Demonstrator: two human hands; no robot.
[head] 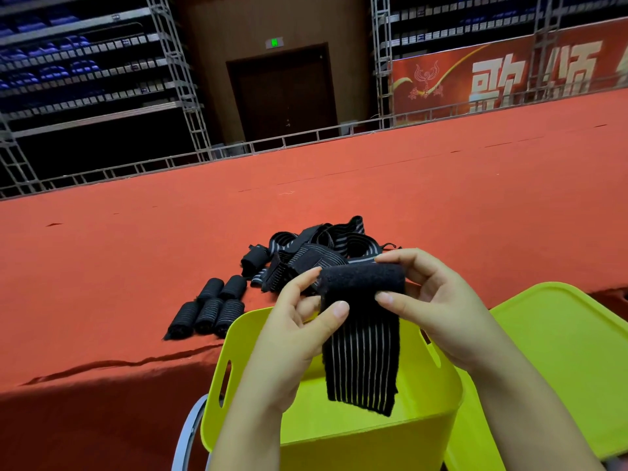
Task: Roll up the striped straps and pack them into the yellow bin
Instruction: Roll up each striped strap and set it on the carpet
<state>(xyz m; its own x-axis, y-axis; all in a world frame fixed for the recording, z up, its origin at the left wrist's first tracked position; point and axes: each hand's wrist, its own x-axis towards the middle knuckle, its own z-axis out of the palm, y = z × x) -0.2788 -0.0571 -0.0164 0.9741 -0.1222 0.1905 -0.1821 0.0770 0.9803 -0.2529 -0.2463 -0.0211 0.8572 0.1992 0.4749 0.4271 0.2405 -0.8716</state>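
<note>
Both hands, left hand [299, 321] and right hand [424, 300], pinch the striped strap [362, 338] over the yellow bin [224, 338]; loose grip and the roll unwinds.

Both the left hand [299, 321] and right hand [431, 300] are bare, forearms unsleeved, no rings.

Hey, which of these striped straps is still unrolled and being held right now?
The strap hanging over the yellow bin, pinched by the left hand and right hand. The rolled ones lie on the red surface; the rest sit in a tangled pile.
</note>
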